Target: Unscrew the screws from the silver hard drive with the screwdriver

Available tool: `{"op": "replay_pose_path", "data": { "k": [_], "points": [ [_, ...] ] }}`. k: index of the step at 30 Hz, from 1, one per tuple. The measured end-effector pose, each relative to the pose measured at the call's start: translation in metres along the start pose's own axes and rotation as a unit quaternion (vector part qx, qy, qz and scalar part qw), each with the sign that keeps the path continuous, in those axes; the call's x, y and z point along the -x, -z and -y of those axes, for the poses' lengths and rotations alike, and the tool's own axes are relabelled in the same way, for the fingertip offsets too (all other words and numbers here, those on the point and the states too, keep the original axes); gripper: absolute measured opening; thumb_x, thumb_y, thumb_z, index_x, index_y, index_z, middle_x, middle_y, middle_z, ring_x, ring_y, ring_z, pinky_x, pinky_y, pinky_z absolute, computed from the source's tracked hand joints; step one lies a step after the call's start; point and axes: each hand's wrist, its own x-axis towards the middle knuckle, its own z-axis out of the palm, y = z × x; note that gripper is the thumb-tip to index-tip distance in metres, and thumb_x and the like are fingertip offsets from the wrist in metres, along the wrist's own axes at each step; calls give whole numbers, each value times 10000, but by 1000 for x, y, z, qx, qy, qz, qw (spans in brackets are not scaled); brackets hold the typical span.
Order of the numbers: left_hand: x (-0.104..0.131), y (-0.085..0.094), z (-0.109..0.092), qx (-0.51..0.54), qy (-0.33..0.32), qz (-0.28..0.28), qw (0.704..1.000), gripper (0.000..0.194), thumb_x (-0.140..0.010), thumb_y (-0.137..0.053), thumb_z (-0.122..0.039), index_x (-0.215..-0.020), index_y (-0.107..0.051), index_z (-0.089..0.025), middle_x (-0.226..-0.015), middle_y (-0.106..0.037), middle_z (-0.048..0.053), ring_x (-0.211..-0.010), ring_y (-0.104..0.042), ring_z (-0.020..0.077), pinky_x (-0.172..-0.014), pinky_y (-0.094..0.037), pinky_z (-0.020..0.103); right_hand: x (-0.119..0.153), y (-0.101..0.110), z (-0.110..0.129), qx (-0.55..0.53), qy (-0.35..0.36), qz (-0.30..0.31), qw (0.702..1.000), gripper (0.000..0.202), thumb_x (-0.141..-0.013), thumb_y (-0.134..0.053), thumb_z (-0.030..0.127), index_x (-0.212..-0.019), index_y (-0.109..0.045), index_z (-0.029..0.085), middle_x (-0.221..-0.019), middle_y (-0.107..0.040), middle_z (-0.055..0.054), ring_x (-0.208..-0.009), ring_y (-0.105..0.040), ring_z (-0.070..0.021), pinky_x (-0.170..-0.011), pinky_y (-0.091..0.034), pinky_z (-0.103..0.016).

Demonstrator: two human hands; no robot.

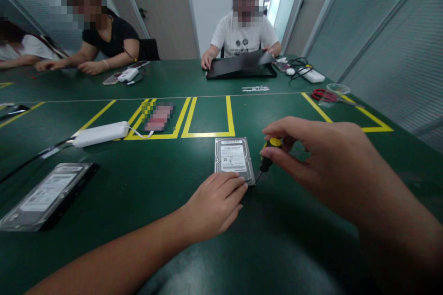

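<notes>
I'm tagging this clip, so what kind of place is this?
Likely an electronics repair or teardown workshop: a green table marked with yellow tape, hard drives on it, and a screwdriver in the right hand.

My table (138, 203) is dark green with yellow taped rectangles (207, 117). The hard drive (234, 159) before me is silver-grey with a white label. My screwdriver (268, 156) has a black handle capped yellow.

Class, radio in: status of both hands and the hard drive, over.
Left hand steadying hard drive at near edge. Right hand gripping screwdriver, tip at drive's near right corner. Nothing obstructing.
</notes>
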Motion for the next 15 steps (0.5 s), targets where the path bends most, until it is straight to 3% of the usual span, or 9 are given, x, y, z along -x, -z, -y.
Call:
{"op": "replay_pose_path", "data": {
  "k": [3, 9, 15],
  "points": [
    [0, 0, 0, -1, 1, 6, 1000, 407, -945, -553, -222, -1323, -579, -74, -1285, -641, 143, -1214, -572, 298, -1040, -501, 469, -1, 0, -1, -15, -5, 21, 1000, 62, -856, -633, 275, -871, -673, 229, -654, -638, -8, -571, -563, -184, -549, -337, -320],
    [1, -2, 0, -5, 1, 0, 1000, 403, -938, -556, -221, -1318, -582, -87, -1281, -645, 153, -1217, -577, 307, -1030, -503, 472, -4, 2, -4, -58, 23, 29, 998, 126, -898, -581, 285, -876, -687, 220, -874, -657, -45, -700, -575, -168, -636, -411, -309],
    [0, -1, -1, -6, -1, -6, 1000, 391, -943, -548, -218, -1308, -587, -84, -1274, -647, 157, -1209, -581, 304, -1024, -505, 473, -4, 1, -6, -49, 13, 22, 998, 129, -884, -641, 343, -912, -715, 241, -825, -662, -31, -689, -589, -177, -625, -417, -321]
  ]
}}
